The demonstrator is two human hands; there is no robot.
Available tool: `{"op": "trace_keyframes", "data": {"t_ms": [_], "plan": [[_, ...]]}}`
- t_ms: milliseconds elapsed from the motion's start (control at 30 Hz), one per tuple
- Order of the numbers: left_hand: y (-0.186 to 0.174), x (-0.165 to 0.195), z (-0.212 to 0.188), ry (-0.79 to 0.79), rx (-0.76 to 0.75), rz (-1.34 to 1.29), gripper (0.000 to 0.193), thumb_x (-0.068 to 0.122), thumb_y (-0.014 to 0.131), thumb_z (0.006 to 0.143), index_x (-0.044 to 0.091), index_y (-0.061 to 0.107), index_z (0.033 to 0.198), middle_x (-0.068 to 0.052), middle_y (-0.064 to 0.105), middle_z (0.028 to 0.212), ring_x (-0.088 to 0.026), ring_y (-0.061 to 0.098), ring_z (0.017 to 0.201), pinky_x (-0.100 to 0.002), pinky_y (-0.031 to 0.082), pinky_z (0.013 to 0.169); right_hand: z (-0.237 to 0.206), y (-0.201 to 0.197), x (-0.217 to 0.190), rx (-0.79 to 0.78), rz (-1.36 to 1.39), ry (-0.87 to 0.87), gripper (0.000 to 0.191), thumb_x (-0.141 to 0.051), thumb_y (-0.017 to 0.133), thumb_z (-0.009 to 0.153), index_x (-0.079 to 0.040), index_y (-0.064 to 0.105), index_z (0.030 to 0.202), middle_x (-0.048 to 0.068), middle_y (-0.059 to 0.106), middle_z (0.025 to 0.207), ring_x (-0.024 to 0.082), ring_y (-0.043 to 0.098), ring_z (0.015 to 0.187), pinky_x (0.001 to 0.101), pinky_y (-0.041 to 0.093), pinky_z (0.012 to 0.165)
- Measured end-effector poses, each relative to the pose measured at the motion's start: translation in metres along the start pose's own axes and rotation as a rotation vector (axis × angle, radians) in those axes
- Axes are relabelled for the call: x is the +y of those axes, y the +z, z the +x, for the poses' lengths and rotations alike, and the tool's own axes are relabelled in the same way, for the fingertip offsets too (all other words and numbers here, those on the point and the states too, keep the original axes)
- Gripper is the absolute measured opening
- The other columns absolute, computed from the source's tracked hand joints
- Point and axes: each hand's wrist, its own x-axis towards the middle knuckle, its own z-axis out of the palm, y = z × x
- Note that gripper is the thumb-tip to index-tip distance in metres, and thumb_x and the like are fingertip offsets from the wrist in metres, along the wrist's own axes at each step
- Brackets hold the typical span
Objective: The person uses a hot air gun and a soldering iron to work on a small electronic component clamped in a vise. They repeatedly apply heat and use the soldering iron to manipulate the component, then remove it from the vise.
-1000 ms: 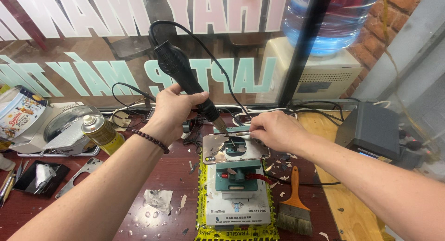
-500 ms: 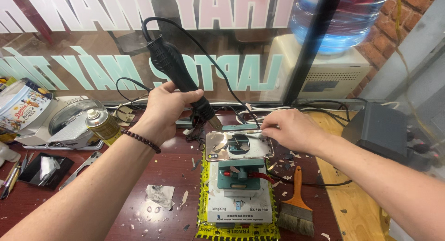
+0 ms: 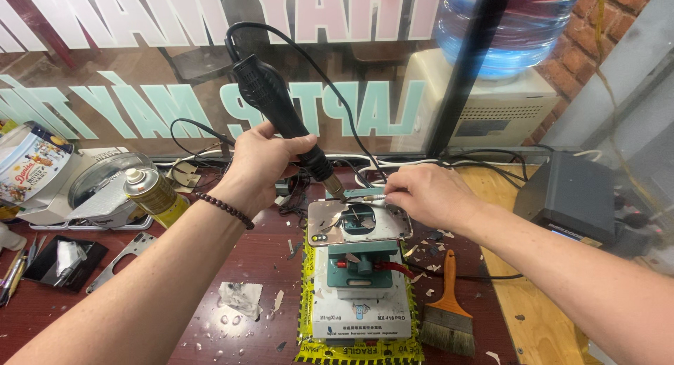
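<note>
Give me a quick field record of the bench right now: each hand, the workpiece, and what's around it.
left hand: wrapped around black corded hot-air handle, nozzle angled down at the phone
right hand: pinching a thin metal tool at the phone's top edge
phone: shiny back up, clamped in grey-green fixture
under fixture: yellow mat
right of fixture: orange-handled brush, scattered chips
left: yellow spray can
far right: dark grey box unit
surface: dark red bench
</note>
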Motion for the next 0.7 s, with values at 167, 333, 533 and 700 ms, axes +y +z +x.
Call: {"op": "trace_keyframes", "data": {"t_ms": [167,333,533,700], "plan": [[-0.004,-0.001,-0.001,-0.025,0.006,-0.002,0.021,0.01,0.078,0.084,0.008,0.07,0.103,-0.004,0.074,0.095,-0.015,0.07,0.091,-0.033,0.053,0.079,0.006,-0.001,0.005,-0.112,0.104,0.143,0.02,-0.031,0.07,0.086,-0.015,0.079,0.094,0.007,0.078,0.091,0.027,0.075,0.087,0.0401,0.056,0.079],[-0.017,0.002,-0.008,-0.037,-0.002,-0.045,0.02,0.009,0.077,0.085,0.008,0.07,0.103,-0.004,0.073,0.096,-0.016,0.066,0.087,-0.034,0.053,0.079,-0.002,-0.004,0.006,-0.035,0.096,0.007,0.019,-0.027,0.071,0.083,-0.012,0.079,0.092,0.008,0.077,0.091,0.028,0.072,0.089,0.0412,0.054,0.079],[-0.021,-0.001,-0.011,-0.063,-0.009,-0.029,0.019,0.011,0.077,0.085,0.009,0.071,0.103,-0.004,0.072,0.096,-0.016,0.064,0.087,-0.035,0.051,0.082,0.0,-0.004,0.007,-0.087,0.052,0.043,0.018,-0.028,0.072,0.084,-0.015,0.079,0.092,0.007,0.077,0.092,0.027,0.072,0.092,0.0419,0.054,0.08],[-0.015,-0.004,-0.005,-0.037,-0.015,-0.034,0.018,0.011,0.079,0.084,0.009,0.069,0.1,-0.003,0.073,0.094,-0.015,0.065,0.086,-0.034,0.049,0.079,0.009,-0.003,0.012,-0.106,0.048,-0.006,0.018,-0.028,0.072,0.083,-0.015,0.079,0.093,0.005,0.077,0.095,0.027,0.072,0.091,0.0409,0.055,0.079]]}}
